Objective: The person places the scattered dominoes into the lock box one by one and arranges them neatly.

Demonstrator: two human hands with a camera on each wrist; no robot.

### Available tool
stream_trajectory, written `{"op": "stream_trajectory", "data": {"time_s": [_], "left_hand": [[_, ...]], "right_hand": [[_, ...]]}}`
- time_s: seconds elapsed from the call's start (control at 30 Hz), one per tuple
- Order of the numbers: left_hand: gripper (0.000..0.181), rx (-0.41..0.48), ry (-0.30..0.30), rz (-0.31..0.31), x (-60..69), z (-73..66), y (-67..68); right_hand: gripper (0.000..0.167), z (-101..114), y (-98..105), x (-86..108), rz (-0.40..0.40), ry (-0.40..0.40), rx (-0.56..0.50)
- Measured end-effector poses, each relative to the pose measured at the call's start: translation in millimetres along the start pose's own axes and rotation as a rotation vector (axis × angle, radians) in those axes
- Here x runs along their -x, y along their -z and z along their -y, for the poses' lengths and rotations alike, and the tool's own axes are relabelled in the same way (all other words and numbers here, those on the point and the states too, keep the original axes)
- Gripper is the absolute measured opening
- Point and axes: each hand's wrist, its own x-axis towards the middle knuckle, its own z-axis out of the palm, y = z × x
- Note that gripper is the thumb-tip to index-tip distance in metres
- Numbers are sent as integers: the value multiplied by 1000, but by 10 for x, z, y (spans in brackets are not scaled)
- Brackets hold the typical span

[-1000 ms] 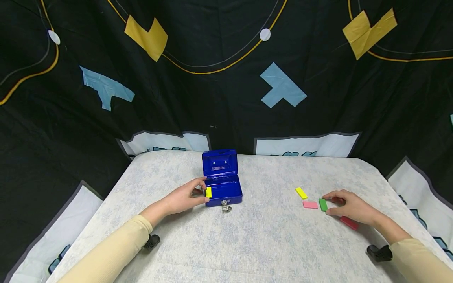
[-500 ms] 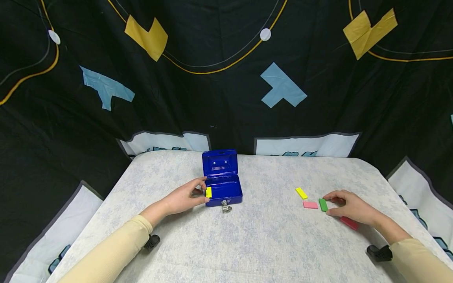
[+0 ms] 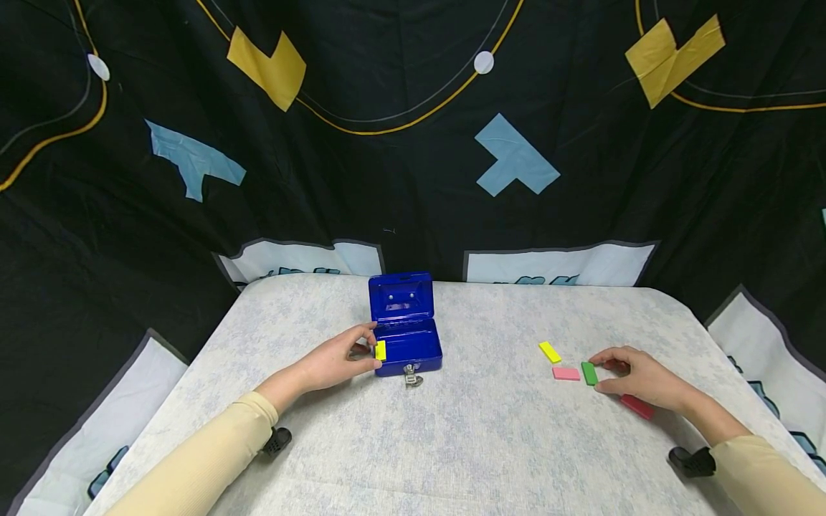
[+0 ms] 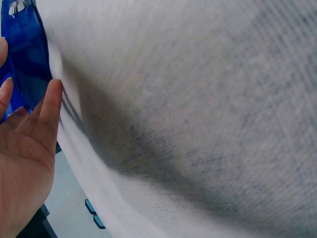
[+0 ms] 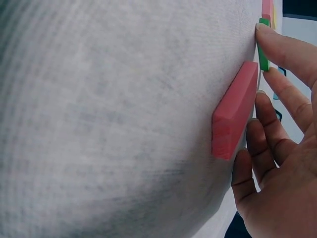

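Note:
A blue metal cash box (image 3: 408,369) stands with its lid raised, left of the table's middle. A yellow block (image 3: 381,350) shows at its left side, between the thumb and a finger of my left hand (image 3: 335,360), which pinches it at the box's edge. In the left wrist view that block is out of sight. Far to the right, my right hand (image 3: 645,380) pinches a green block (image 3: 589,373) by its two ends, low at the table. A red block (image 5: 234,111) lies under the right palm. Left of the green block are a pink block (image 3: 566,374) and another yellow block (image 3: 550,352).
A bunch of small keys (image 3: 411,377) hangs at the box's front lock. Pale patterned cloth covers the table (image 3: 464,444). Behind it hangs a black curtain (image 3: 400,186) with yellow, blue and white patches.

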Motion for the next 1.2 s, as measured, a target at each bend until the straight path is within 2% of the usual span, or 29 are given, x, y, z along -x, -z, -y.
{"op": "stream_trajectory", "data": {"time_s": [0.53, 1.2], "left_hand": [[37, -10, 4, 2, -14, 4, 5], [37, -15, 2, -3, 3, -3, -4]], "right_hand": [[45, 6, 2, -12, -2, -16, 6], [43, 65, 29, -17, 26, -24, -38]]}}
